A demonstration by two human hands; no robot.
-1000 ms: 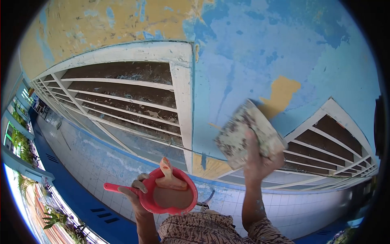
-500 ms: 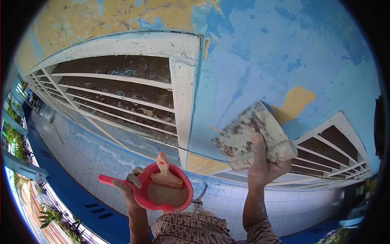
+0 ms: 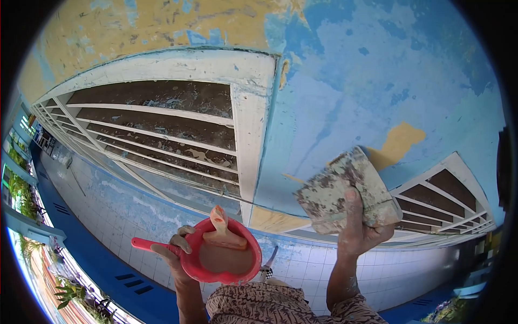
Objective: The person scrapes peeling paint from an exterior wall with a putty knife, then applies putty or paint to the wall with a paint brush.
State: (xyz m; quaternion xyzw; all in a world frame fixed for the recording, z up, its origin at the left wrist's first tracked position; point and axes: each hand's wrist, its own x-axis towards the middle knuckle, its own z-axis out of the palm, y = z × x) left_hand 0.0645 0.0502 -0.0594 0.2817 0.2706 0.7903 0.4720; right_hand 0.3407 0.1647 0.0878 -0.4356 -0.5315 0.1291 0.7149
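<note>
My left hand (image 3: 177, 249) is closed around a red plastic dipper (image 3: 187, 262) by its handle, near the bowl. Greyish-brown paste (image 3: 229, 260) lies in the bowl. A broad tool with a peach-coloured handle (image 3: 220, 224) leans inside it; its working edge is hidden. On the right, my right hand (image 3: 356, 229) grips a wide flat putty scraper (image 3: 337, 189), thumb pressed on its face. The scraper is crusted with whitish and dark stains. It is tilted in front of the blue wall (image 3: 345, 108), just below a yellow-tan patch (image 3: 399, 143); contact with the wall cannot be told.
A white slatted window frame (image 3: 252, 135) stands out from the wall at left. Another slatted opening (image 3: 448, 189) lies at right. Below are a pale tiled surface (image 3: 302, 275) and a blue strip (image 3: 102, 259). Plants (image 3: 70, 291) grow at lower left.
The scraper and my right hand have shifted slightly right and down in the view. The wall and window also sit a little lower and further right. Both holds are unchanged.
</note>
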